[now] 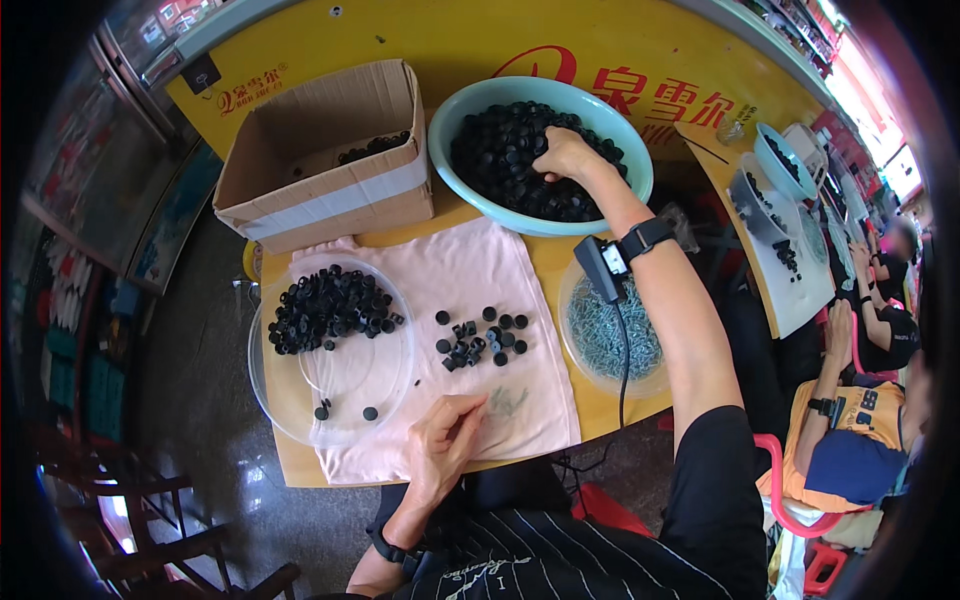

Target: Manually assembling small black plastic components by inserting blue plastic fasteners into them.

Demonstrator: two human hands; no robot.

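Observation:
My right hand (568, 157) reaches into a pale green bowl (640, 180) heaped with small black round caps (495, 140). Its fingers curl down among the caps, so what they grip is hidden. Low over a pink cloth (530, 420), my left hand (445, 440) has its fingers drawn together near a dark smudge; I cannot make out anything between them. A loose group of black caps (478, 345) lies on the cloth ahead of that hand. To its left, a clear round plastic tray (350, 400) carries a pile of black pieces (330, 310) and a few stray ones.
An opened cardboard box (330, 200) with some black pieces inside stands at the far left. Beside my right forearm is a clear tub (660, 380) of grey screws (610, 335); a cable hangs over it from my wrist device (605, 262). Other people work at another table (775, 270) on the right.

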